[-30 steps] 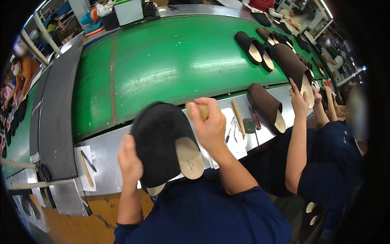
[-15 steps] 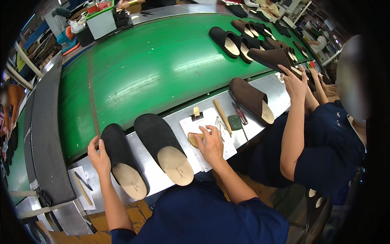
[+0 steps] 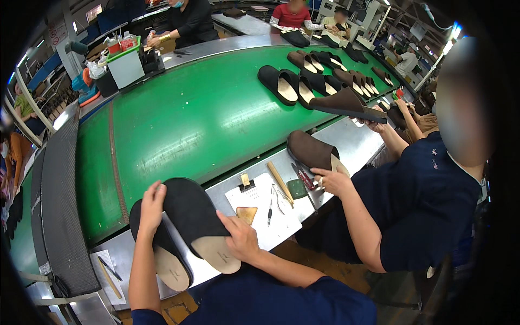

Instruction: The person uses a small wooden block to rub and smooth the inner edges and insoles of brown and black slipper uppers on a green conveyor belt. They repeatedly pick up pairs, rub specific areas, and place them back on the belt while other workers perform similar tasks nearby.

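Both hands on the right clog (image 3: 189, 211), which sits at the front left of the worktop (image 3: 355, 138): toe at the back edge by the green belt (image 3: 162, 124), heel out at the front edge. Can't tell if it's bearing on the metal. Right hand (image 3: 241, 238): fingers clasping its right side by the opening. Left hand (image 3: 151, 208): fingers along its left flank, over the left clog (image 3: 169, 260); can't tell if they're pressing or just resting. Handling, my guess: light, black upper soft and napped, so it grips fine but dents and marks; pale footbed and sole stiffer. Not fragile. Best hold is low on both sides at the sole edge, not a squeeze on the toe. Room: tight on the left, the left clog is right alongside. To the right, the paper (image 3: 281, 233) with a tan block (image 3: 246, 215), pen (image 3: 270, 214) and nippers (image 3: 283, 201); block is the near snag. Beyond that, a co-worker's hand (image 3: 333, 181) at a brown clog (image 3: 310, 150). Most open room is past the back edge, over the belt's near left. Front edge is a drop to the floor.
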`<control>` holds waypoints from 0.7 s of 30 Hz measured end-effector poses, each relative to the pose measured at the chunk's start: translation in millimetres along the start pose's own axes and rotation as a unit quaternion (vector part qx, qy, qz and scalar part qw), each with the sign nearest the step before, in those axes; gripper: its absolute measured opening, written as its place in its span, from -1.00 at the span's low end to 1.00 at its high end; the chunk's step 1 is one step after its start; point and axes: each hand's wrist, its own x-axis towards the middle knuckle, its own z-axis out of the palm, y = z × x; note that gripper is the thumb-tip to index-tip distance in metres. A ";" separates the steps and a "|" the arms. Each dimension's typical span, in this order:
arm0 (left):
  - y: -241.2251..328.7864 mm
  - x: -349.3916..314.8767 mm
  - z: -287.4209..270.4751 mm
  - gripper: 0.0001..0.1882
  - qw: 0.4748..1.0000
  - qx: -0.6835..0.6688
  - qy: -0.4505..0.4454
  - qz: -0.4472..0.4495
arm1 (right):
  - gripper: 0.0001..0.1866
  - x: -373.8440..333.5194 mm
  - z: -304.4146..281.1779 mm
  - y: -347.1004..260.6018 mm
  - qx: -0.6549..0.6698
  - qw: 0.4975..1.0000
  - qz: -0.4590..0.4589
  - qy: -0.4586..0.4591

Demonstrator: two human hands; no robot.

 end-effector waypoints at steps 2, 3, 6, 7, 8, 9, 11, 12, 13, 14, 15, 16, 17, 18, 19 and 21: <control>12.3 -0.5 -4.6 -0.65 0.971 -0.236 0.044 -0.002 | -0.35 4.8 -7.4 -14.3 0.049 0.996 -0.071 0.039; 22.4 -3.9 -8.3 -0.68 0.963 -0.267 0.033 0.009 | -0.35 4.6 -14.7 -22.4 0.060 0.994 -0.088 0.013; 60.9 -25.1 -21.2 -0.75 0.938 -0.344 0.028 0.041 | -0.25 3.6 -26.4 -31.8 0.087 0.985 -0.146 -0.035; 66.6 -28.7 -25.8 -0.66 0.942 -0.324 0.029 0.079 | -0.27 3.8 -28.5 -26.7 0.081 0.983 -0.162 -0.033; 71.3 -34.8 -38.7 -0.58 0.943 -0.312 0.029 0.113 | -0.29 4.2 -29.0 -20.5 0.083 0.979 -0.184 -0.037; 71.8 -40.4 -51.5 -0.49 0.942 -0.300 0.033 0.146 | -0.37 6.9 -24.5 -10.5 0.097 0.981 -0.169 -0.024; 71.4 -50.2 -60.5 -0.38 0.940 -0.283 0.084 0.169 | -0.54 6.9 -22.2 30.9 0.071 0.995 -0.021 0.070; 65.4 -50.9 -63.1 -0.34 0.945 -0.263 0.101 0.164 | -0.62 10.2 -28.6 57.2 0.035 0.992 0.044 0.109; 70.3 -56.6 -66.4 -0.35 0.946 -0.255 0.097 0.173 | -0.69 22.3 -41.0 83.8 -0.045 0.988 0.070 0.134; 75.0 -55.8 -64.6 -0.36 0.947 -0.253 0.082 0.181 | -0.71 16.8 -49.7 144.9 -0.169 0.971 0.050 0.161; 70.8 -56.4 -68.3 -0.37 0.940 -0.278 0.065 0.186 | -0.70 23.4 -64.1 144.2 -0.248 0.959 0.081 0.112; 68.0 -55.2 -69.3 -0.38 0.926 -0.324 0.038 0.191 | -0.70 23.0 -68.4 169.4 -0.362 0.917 0.048 0.159; 66.3 -48.8 -65.0 -0.38 0.918 -0.344 -0.002 0.195 | -0.70 14.4 -73.2 199.3 -0.478 0.850 0.031 0.218; 62.8 -52.1 -68.8 -0.38 0.916 -0.351 -0.006 0.194 | -0.67 14.6 -67.3 220.3 -0.487 0.841 0.028 0.234; 60.7 -53.2 -69.8 -0.38 0.913 -0.361 -0.017 0.192 | -0.64 11.9 -64.3 238.7 -0.500 0.828 0.031 0.252; 59.9 -62.3 -75.9 -0.39 0.915 -0.350 0.000 0.198 | -0.61 27.4 -59.4 223.5 -0.444 0.859 0.091 0.239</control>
